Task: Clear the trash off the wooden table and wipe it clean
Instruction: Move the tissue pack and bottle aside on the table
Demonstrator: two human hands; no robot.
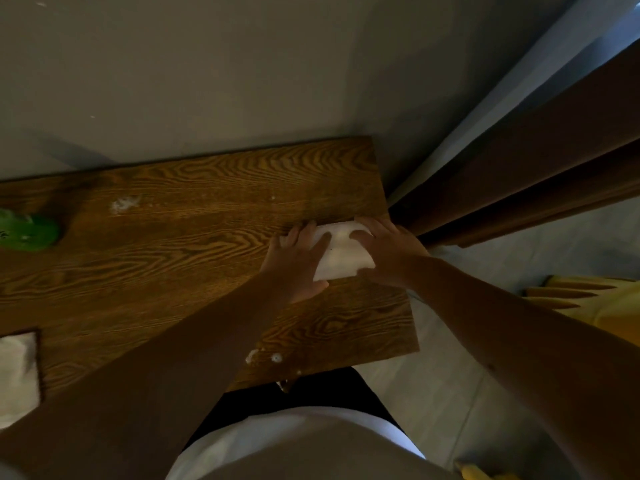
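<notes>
A white folded cloth [341, 252] lies near the right edge of the wooden table [180, 244]. My left hand [296, 263] presses on its left side with fingers spread. My right hand [384, 251] covers its right side, fingers bent over the cloth's top. Whitish smears mark the wood at the back left [124, 203] and near the front edge [263, 356].
A green round object [26, 232] sits at the table's left edge. A white sheet [17, 375] lies at the front left corner. A grey wall backs the table. A dark wooden door frame [519, 188] stands to the right, with yellow items [588, 299] on the pale floor.
</notes>
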